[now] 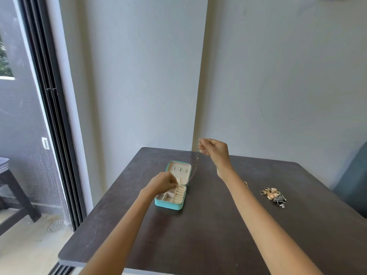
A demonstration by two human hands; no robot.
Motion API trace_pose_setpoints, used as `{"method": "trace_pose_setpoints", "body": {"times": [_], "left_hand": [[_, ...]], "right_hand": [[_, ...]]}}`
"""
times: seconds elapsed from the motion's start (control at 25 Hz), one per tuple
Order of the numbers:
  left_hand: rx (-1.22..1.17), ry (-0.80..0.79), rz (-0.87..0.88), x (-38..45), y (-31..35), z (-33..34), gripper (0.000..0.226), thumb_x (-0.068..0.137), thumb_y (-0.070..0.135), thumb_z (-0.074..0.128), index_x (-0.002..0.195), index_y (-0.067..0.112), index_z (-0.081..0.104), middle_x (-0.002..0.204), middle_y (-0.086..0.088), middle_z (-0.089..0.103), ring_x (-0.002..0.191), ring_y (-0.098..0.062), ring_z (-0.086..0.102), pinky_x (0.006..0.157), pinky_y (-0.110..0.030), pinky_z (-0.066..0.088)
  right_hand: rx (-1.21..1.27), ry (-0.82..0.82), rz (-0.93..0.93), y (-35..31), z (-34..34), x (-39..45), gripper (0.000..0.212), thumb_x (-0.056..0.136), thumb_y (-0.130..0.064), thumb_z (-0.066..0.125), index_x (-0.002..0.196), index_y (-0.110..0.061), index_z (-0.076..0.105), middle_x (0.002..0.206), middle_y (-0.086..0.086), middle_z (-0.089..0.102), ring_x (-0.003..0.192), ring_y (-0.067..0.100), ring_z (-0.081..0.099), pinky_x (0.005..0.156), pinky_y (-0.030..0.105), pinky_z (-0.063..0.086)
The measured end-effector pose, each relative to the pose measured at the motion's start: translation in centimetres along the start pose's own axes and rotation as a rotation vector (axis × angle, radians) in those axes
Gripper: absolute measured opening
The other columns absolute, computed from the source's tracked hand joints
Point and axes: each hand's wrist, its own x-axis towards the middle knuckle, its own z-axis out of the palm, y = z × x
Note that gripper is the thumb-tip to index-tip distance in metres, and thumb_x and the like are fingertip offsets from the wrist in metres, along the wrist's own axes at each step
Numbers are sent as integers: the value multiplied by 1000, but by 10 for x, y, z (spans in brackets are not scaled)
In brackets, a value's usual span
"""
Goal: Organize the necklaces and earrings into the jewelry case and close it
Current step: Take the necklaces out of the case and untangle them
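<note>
Two hands work over a dark table point(198, 235): the left hand point(163, 182) is curled, pinching one end of a thin necklace point(191, 169) above the open teal jewelry case point(172, 204). Farther right, the raised right hand point(213, 148) pinches the chain's other end. A pile of jewelry point(273, 194) lies well apart near the table's right edge.

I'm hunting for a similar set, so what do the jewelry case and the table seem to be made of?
The jewelry case looks like smooth turquoise faux leather outside, judging by its soft sheen and rounded edges, with a cream, velvety-looking lining inside; the fabric cannot be confirmed. The table appears to be dark brown wood or wood-look laminate, matte, with faint streaky grain.
</note>
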Motion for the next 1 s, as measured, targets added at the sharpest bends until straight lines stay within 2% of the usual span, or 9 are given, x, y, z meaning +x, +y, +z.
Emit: {"method": "trace_pose_setpoints", "body": {"times": [0.08,0.16,0.28,0.44,0.56,0.72,0.8,0.92,1.0], "left_hand": [[-180,131,27,3,12,-6,24,93,21,55,110,12,68,109,-5,68,92,-15,60,80,-25,45],[-484,233,45,2,31,-16,25,94,16,51,114,12,65,103,-5,65,82,-11,55,72,-23,43],[-817,156,81,1,53,-29,29,94,6,46,118,15,60,101,-2,65,78,-10,54,68,-22,44],[-834,-7,147,3,63,-26,32,90,0,50,118,8,64,103,-4,68,86,-10,60,73,-21,47],[-794,35,194,6,77,-18,22,87,8,63,108,5,69,95,-1,70,75,1,62,65,-10,47],[-837,130,177,14,91,-11,20,81,7,71,99,-1,71,80,1,69,61,7,62,59,-8,45],[-844,132,191,18,94,-6,19,80,5,71,99,-1,71,81,-3,69,66,4,62,63,-11,48],[-894,141,223,24,98,2,19,83,-1,66,101,6,69,87,-12,66,80,-13,60,79,-22,52],[-941,163,229,28,104,7,21,85,-4,61,100,10,67,86,-11,64,80,-17,60,81,-25,52]], "right_hand": [[-1,-62,36,1,0,-2,10,89,-18,64,90,-12,71,83,4,69,81,13,66,81,25,56],[-6,-92,56,2,0,-3,11,90,-18,63,91,-11,72,85,4,70,85,16,67,81,26,56],[-10,-97,73,3,-4,-5,11,90,-18,63,91,-12,72,85,5,70,83,16,68,81,27,56],[49,-64,100,0,-16,-7,17,95,-18,55,88,-11,70,82,5,69,78,17,68,74,24,57],[82,-53,112,0,-28,-8,20,96,-17,52,91,-7,68,81,7,67,77,19,67,71,24,58],[122,-5,141,2,-46,-12,22,99,-19,48,90,-6,62,76,7,64,72,20,66,69,26,59],[151,52,167,5,-58,-12,28,100,-22,43,80,-8,57,71,7,61,68,20,64,65,28,58],[165,111,223,17,-73,-11,38,101,-27,39,68,-11,46,64,6,51,59,17,59,58,28,56],[179,133,292,28,-80,-13,40,101,-29,41,64,-12,42,62,5,48,54,15,56,57,28,55]]}}
